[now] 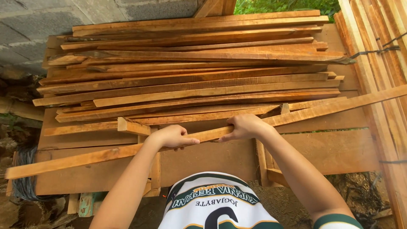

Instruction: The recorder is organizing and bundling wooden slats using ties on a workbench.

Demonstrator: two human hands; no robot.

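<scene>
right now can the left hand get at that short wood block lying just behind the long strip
Probably yes. The short wood block lies just beyond the left hand, with nothing between them. But both hands grip the long strip, so the left hand would have to let go first.

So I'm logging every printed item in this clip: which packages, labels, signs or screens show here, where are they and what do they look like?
No packages, signs or screens show.
Shirt: bottom centre, on the person; white with green and gold bands, a curved printed band and a big dark figure.
Both hands, left hand and right hand, grip a long plain wooden slat with no label.
</scene>
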